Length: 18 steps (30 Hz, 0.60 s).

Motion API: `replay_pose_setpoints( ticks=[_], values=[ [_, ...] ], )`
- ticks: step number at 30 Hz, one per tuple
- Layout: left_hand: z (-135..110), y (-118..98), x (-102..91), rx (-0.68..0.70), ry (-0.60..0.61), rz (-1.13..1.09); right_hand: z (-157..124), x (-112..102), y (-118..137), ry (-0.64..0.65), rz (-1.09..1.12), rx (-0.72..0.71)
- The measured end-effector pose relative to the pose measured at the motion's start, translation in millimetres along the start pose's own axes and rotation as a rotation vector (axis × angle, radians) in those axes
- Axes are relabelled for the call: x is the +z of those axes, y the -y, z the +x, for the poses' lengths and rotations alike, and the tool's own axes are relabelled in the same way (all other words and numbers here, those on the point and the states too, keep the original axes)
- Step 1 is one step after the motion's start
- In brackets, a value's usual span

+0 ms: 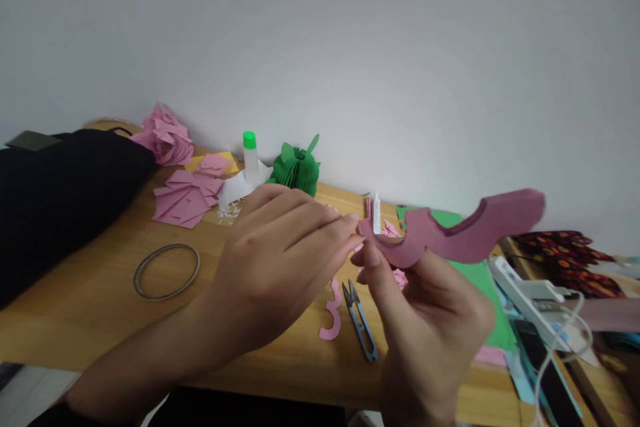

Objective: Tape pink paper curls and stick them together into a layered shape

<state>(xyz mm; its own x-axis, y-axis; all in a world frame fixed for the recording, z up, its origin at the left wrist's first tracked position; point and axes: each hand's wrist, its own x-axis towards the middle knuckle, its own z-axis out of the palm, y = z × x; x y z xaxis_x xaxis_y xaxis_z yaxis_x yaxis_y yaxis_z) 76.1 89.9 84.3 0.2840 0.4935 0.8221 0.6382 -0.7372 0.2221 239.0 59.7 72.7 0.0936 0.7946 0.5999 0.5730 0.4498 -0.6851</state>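
Note:
My right hand (430,320) is closed on a thick, wavy stack of pink paper (460,230), gripping it from below with thumb and fingers above the wooden table (100,307). My left hand (280,247) reaches across, its fingertips pressed together and pinching the stack's left end. Directly under the hands lie small thread snips (361,323) and a curly pink paper offcut (331,312).
A glue bottle with a green cap (250,159), a green folded-paper ball (296,170), pink paper pieces (186,197) and a crumpled pink heap (165,135) sit at the back. A black bag (55,200) lies left, a thin ring (167,270) before it. Green paper (480,280), a white stapler (525,297) and cable are right.

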Motion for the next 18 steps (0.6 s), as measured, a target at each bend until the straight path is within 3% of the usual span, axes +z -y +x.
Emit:
replay_pose_setpoints(
  ticks=[18],
  values=[
    [0.0, 2.1, -2.0, 0.041, 0.036, -0.008, -0.8, -2.4, 0.7, 0.002, -0.030, -0.021]
  ],
)
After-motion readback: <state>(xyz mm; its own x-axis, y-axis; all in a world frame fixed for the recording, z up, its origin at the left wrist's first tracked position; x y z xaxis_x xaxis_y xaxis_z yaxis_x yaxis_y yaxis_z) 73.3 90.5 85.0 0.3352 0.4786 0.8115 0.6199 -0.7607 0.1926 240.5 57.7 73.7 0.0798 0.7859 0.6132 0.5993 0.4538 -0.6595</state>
